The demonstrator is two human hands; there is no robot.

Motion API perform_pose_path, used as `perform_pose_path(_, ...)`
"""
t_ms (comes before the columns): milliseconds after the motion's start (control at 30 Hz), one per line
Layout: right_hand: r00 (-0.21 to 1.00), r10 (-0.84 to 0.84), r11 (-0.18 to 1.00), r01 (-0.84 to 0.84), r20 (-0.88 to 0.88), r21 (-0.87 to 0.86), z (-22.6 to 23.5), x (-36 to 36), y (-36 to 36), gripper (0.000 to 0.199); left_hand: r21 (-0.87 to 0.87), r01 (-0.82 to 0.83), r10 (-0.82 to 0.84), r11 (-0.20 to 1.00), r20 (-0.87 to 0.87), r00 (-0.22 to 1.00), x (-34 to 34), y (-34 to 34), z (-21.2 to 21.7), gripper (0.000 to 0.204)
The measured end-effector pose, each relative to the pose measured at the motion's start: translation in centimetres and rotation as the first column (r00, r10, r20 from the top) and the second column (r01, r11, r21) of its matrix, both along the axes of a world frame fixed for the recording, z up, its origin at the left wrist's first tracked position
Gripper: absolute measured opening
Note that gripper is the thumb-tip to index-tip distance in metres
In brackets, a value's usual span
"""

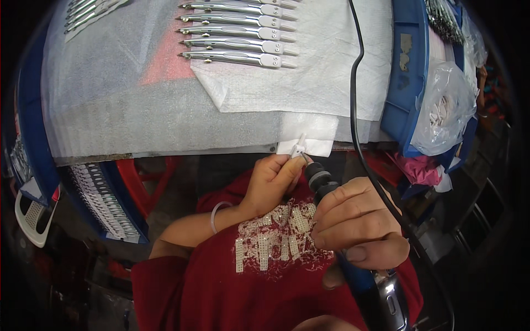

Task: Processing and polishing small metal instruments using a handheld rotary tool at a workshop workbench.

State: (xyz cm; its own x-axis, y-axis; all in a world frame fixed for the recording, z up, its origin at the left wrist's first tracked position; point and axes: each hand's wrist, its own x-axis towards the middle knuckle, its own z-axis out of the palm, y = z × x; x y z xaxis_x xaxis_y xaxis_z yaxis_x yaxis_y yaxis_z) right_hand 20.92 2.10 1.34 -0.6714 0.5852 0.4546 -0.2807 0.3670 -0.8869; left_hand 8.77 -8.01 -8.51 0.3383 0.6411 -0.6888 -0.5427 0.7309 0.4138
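Note:
My left hand [270, 182] pinches a small white plastic piece [298, 149] at the table's near edge. My right hand [356, 223] is wrapped around a blue and black electric screwdriver [326, 185], whose tip meets the white piece. Its black cable [356, 99] runs up across the table. Several silver compasses [237, 34] lie in a row on white foam sheet [309, 83] at the far side.
A blue crate [411, 71] stands at the right with a clear plastic bag of white parts [444, 110]. Another blue tray with rows of metal parts [105, 201] sits low at the left. White foam padding [110, 99] covers the table.

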Motion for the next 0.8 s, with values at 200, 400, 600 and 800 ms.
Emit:
perform_pose_path(200, 0.998, -0.056, 0.998, 0.056, 0.023, 0.004, 0.4, 0.0, -0.8, 0.047, 0.021, -0.022, 0.021, 1.0, 0.027, 0.999, 0.3, -0.1, -0.1, 0.022)
perform_pose_path(400, 0.998, -0.061, 0.998, 0.061, 0.027, -0.011, 0.1, -0.2, -1.0, 0.045, 0.047, -0.011, 0.012, 0.999, -0.003, 1.0, 0.0, 0.0, -0.1, 0.024)
perform_pose_path(600, 0.997, -0.077, 0.997, 0.077, 0.016, -0.005, 0.0, -0.7, -1.0, 0.041, 0.003, -0.034, 0.034, 0.999, 0.033, 0.999, 0.1, -0.1, -0.2, 0.024)
perform_pose_path(800, 0.999, -0.022, 1.0, 0.022, 0.035, -0.004, -0.1, -0.6, -0.3, 0.04, 0.018, -0.017, 0.017, 1.0, 0.022, 1.0, 0.0, -0.1, -0.4, 0.023)
